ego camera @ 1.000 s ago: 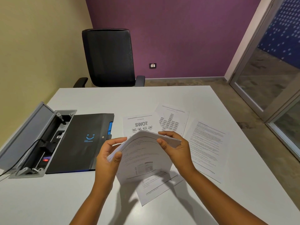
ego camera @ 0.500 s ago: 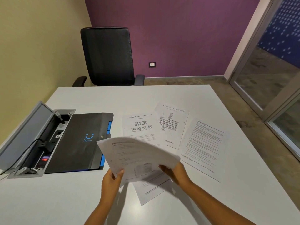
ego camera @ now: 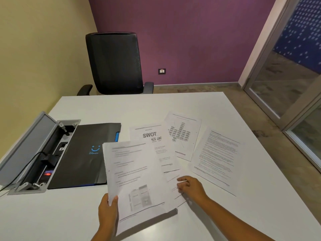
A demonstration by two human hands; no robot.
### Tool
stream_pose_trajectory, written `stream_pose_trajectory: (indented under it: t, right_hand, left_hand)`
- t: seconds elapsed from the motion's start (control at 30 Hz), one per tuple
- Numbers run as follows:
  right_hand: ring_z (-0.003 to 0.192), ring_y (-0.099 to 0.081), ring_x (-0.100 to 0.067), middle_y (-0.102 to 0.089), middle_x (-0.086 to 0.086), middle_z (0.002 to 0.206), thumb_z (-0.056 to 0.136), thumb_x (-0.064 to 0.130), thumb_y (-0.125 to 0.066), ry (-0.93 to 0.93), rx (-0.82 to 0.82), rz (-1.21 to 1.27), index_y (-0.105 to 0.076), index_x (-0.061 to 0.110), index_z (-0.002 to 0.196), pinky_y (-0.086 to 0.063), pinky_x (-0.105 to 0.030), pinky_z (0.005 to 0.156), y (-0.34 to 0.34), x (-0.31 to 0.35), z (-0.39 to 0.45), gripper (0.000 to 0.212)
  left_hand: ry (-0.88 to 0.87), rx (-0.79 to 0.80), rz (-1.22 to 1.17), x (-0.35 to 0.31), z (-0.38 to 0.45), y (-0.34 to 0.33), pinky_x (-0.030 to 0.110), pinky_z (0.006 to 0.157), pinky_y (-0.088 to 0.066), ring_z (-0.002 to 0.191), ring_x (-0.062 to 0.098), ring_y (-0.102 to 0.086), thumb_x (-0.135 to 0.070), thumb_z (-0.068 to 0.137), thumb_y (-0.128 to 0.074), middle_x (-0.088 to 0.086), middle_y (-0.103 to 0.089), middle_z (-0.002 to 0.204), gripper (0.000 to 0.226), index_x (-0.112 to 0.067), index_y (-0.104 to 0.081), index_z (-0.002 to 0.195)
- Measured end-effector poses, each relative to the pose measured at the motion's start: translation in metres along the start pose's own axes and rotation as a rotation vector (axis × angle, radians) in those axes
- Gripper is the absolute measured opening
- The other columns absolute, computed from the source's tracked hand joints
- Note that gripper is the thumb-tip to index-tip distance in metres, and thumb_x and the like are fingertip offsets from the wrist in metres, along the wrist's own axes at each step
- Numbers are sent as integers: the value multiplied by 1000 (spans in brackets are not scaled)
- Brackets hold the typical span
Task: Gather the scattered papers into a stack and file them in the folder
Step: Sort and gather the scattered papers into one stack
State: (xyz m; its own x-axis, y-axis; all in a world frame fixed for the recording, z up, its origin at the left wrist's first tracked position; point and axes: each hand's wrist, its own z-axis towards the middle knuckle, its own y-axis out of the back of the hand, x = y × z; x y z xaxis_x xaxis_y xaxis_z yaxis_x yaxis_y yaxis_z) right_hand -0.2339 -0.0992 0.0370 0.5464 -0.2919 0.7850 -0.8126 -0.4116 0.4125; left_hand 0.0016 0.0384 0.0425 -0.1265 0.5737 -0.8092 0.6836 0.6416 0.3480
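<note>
My left hand [ego camera: 108, 212] pinches the near left corner of a printed sheet or thin stack [ego camera: 137, 174], held slightly above the white table [ego camera: 173, 105]. My right hand [ego camera: 192, 188] is off that stack, its loosely curled fingertips touching a loose sheet [ego camera: 173, 178] that lies partly under it. Three more sheets lie flat beyond: a SWOT page [ego camera: 151, 136], a diagram page [ego camera: 182, 134] and a dense text page [ego camera: 217, 155]. The black folder [ego camera: 81, 153], closed and marked with a blue smile logo, lies to the left of the papers.
An open grey cable box [ego camera: 34, 153] with plugs and a cord is set into the table left of the folder. A black office chair [ego camera: 114, 63] stands at the far edge. Glass doors [ego camera: 286, 75] are on the right.
The curved sheets held in both hands came down and flattened. My right hand let go and moved right onto a sheet on the table. My left hand slid to the near corner.
</note>
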Motion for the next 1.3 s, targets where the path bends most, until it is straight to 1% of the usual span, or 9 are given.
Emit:
stream_pose_trajectory:
  t: [0.13,0.3,0.37,0.43,0.53,0.67,0.9,1.07,1.3]
  right_hand:
    - [99,-59,-20,-65,-9,116,92,6,-47,-40,-223,-94,-60,9,115,-46,-21,84,16,-20,3,27]
    - [117,-54,-24,-59,-7,127,91,10,-52,-142,-197,-146,-55,7,123,-41,-27,95,27,-25,10,33]
    - [109,-58,-21,-61,-1,113,90,16,-55,-179,-123,-156,-60,10,114,-44,-28,91,26,-21,14,26]
    - [74,-62,-16,-61,1,88,88,21,-58,-196,-38,-126,-62,13,91,-49,-27,70,22,-16,17,9]
    - [61,-60,-18,-64,-9,91,88,19,-60,-252,41,-73,-60,8,104,-53,-21,49,14,-11,18,19]
    - [84,-55,-18,-64,-13,111,89,9,-52,-131,24,-216,-59,5,116,-45,-18,60,12,-10,23,28]
    - [75,-49,-18,-56,-8,84,87,-2,-44,-163,-31,-153,-61,-6,109,-37,-22,61,27,-20,21,28]
    - [62,-51,-18,-57,-7,76,89,-1,-48,-289,-103,137,-61,2,107,-45,-21,48,50,-38,13,23]
    - [81,-61,-27,-63,-14,100,89,-2,-54,-358,-193,493,-57,8,111,-54,-39,75,66,-55,13,24]
  left_hand:
    - [69,-49,94,13,1,9,49,85,-44,84,29,-51,-22,94,-47,21,-58,112,25,-5,-47,112]
    - [78,6,115,12,3,12,51,91,-43,87,29,-48,-19,94,-47,22,-56,118,27,-2,-46,115]
    - [77,23,103,12,4,12,50,88,-44,85,30,-50,-19,93,-48,22,-57,116,21,-5,-46,108]
    - [80,31,104,14,5,12,50,88,-43,86,31,-50,-18,93,-49,23,-57,117,25,-3,-47,112]
    - [92,45,99,15,7,14,51,91,-43,87,31,-51,-18,92,-50,23,-57,118,29,-1,-46,116]
    - [83,58,88,15,7,14,49,89,-43,85,29,-51,-19,92,-51,20,-58,114,24,-4,-47,110]
    - [28,-34,61,24,10,22,44,88,-42,88,30,-51,-15,90,-55,24,-60,113,32,4,-53,115]
    - [43,38,6,15,9,25,42,74,-45,74,28,-57,-29,89,-56,7,-58,96,25,-15,-48,107]
    - [97,53,41,14,14,30,43,76,-44,78,29,-55,-25,90,-54,10,-57,98,27,-8,-48,110]
